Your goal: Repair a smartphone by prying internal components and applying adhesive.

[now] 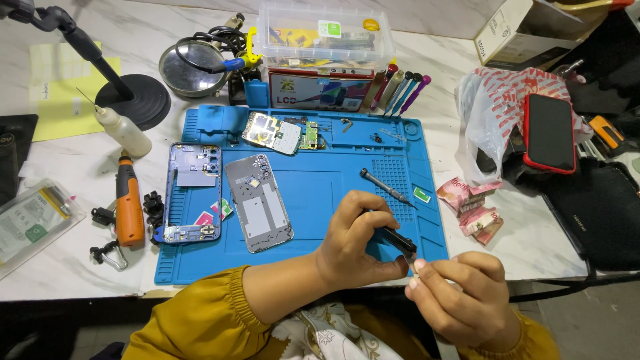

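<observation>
My left hand (357, 240) grips black tweezers (400, 241) over the near right corner of the blue repair mat (320, 193). Just below and to the right, my right hand (460, 293) pinches a tiny pale part at the tweezers' tip. On the mat lie a blue phone frame (192, 193), a grey phone back panel (258, 202), a circuit board (280, 133) and a dark screwdriver (385, 187). What the fingers hold is too small to make out.
An orange rotary tool (129, 207), a squeeze bottle (127, 130), a magnifier lamp base (133, 100), a clear parts box (325, 37) and upright screwdrivers (400, 90) surround the mat. To the right are a red-cased phone (549, 132) on a plastic bag and a black pouch (593, 213).
</observation>
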